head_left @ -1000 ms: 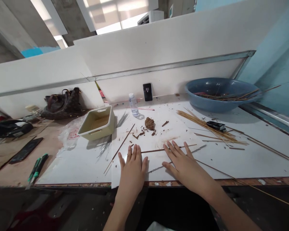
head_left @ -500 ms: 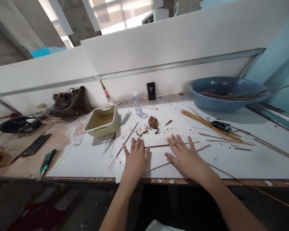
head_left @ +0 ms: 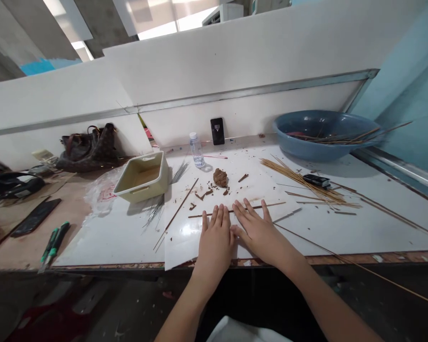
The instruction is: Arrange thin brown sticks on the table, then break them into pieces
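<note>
Fingers (head_left: 220, 214) touch a thin stick (head_left: 196, 216); the basin (head_left: 306, 151) holds long rods (head_left: 345, 141).

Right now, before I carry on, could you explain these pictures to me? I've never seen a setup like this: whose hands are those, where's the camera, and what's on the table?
There is no machine here: these are a person's own bare hands. Every picture comes from one camera worn on the head, looking forward and down. The left hand and right hand lie palm down, close together, with their fingers across a thin brown stick. Neither is closed around anything.

Beyond them, on the white covering, sit a brown lump with crumbs around it and a clear bottle. To the left is a cream tub; to the right, a bundle of thin sticks and, behind it, a blue basin with more sticks in it.
</note>
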`<state>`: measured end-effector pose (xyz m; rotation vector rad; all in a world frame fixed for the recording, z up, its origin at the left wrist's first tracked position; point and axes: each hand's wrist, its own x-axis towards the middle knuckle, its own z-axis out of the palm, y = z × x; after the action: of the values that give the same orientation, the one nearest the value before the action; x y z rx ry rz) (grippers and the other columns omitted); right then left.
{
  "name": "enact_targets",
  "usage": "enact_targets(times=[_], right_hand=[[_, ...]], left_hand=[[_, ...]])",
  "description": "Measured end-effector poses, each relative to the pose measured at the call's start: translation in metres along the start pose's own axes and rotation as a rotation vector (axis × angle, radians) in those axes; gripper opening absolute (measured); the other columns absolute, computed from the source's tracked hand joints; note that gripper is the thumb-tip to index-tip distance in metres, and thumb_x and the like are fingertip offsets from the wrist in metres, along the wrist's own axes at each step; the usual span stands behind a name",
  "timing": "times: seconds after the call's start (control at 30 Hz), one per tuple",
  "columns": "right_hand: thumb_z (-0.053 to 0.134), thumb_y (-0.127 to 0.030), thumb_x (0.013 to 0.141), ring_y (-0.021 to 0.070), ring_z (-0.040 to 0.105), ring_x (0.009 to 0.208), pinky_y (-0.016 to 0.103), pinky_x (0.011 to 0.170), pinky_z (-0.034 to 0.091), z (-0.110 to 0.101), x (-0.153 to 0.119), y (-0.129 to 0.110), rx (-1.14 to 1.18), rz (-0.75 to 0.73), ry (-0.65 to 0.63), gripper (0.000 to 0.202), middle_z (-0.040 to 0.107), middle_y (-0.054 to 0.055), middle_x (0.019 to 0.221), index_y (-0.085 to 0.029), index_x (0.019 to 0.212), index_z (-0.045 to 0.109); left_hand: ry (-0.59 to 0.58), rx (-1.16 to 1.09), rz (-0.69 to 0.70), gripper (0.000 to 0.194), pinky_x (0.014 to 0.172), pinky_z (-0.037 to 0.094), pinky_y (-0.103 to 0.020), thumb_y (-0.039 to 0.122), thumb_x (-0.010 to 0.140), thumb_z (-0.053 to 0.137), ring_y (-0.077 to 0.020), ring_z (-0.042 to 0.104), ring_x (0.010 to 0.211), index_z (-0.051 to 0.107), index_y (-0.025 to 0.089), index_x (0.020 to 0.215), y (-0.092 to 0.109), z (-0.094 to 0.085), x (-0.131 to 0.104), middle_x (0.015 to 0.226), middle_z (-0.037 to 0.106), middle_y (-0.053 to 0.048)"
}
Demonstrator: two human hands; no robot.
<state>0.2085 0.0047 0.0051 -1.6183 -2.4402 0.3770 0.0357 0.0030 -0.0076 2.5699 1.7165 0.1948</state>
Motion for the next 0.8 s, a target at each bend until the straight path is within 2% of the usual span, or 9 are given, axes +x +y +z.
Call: enact_targets(times=[0.2,0.27,0.37,0.47,0.6,0.7,0.8], right_hand=[[0.023,-0.052,0.116,0.0265,0.019,0.168,0.068,0.135,0.001,0.010,-0.032,0.003,0.025,-0.048,0.008,0.066,0.025,0.008,0.179,-0.021,0.175,0.018],[0.024,-0.053,0.116,0.0273,0.020,0.168,0.069,0.135,0.002,0.007,-0.028,0.004,0.021,-0.040,0.005,0.067,0.026,0.009,0.178,-0.022,0.175,0.019],[0.024,-0.058,0.115,0.0306,0.021,0.168,0.072,0.133,0.001,-0.001,-0.007,0.003,-0.003,0.009,-0.010,0.070,0.027,0.012,0.178,-0.020,0.174,0.024],[0.023,-0.063,0.114,0.0326,0.021,0.168,0.073,0.133,0.000,-0.003,0.004,-0.001,-0.028,0.047,-0.002,0.075,0.028,0.014,0.177,-0.016,0.173,0.028],[0.024,-0.063,0.114,0.0322,0.024,0.167,0.071,0.134,0.002,0.005,-0.020,-0.006,-0.024,0.017,0.024,0.074,0.026,0.012,0.177,-0.017,0.173,0.029],[0.029,-0.064,0.113,0.0329,0.030,0.165,0.072,0.134,0.002,0.006,-0.042,-0.008,-0.005,-0.033,0.011,0.074,0.033,0.011,0.175,-0.020,0.173,0.029],[0.032,-0.062,0.114,0.0324,0.032,0.164,0.069,0.136,0.000,0.000,-0.044,-0.012,-0.013,-0.089,0.049,0.072,0.037,0.010,0.174,-0.022,0.173,0.028]], left_hand=[[-0.058,-0.035,0.088,0.061,0.135,0.022,-0.066,0.038,0.116,0.032,-0.0276,0.031,0.166,0.029,0.015,0.172,-0.012,-0.009,-0.033,0.176,0.034,-0.012],[-0.072,-0.055,0.088,0.059,0.135,0.019,-0.068,0.038,0.117,0.031,-0.0273,0.032,0.165,0.030,0.018,0.172,-0.016,-0.014,-0.027,0.176,0.037,-0.012],[-0.060,-0.065,0.012,0.057,0.135,0.017,-0.070,0.035,0.116,0.030,-0.0287,0.031,0.166,0.035,0.016,0.170,-0.016,-0.015,-0.005,0.175,0.037,-0.012],[-0.033,-0.048,-0.034,0.057,0.135,0.019,-0.066,0.033,0.115,0.033,-0.0297,0.030,0.166,0.039,0.012,0.168,-0.014,-0.013,0.004,0.175,0.037,-0.014],[-0.082,-0.086,0.031,0.059,0.133,0.032,-0.058,0.038,0.117,0.033,-0.0276,0.031,0.165,0.035,0.012,0.170,-0.019,-0.022,-0.023,0.175,0.036,-0.013],[-0.125,-0.149,0.076,0.061,0.133,0.034,-0.053,0.048,0.118,0.030,-0.0238,0.031,0.165,0.030,0.022,0.173,-0.022,-0.038,-0.042,0.176,0.034,-0.008],[-0.092,-0.155,0.091,0.062,0.136,0.029,-0.054,0.044,0.117,0.032,-0.0239,0.021,0.168,0.021,0.025,0.176,-0.019,-0.043,-0.040,0.179,0.025,-0.005]])
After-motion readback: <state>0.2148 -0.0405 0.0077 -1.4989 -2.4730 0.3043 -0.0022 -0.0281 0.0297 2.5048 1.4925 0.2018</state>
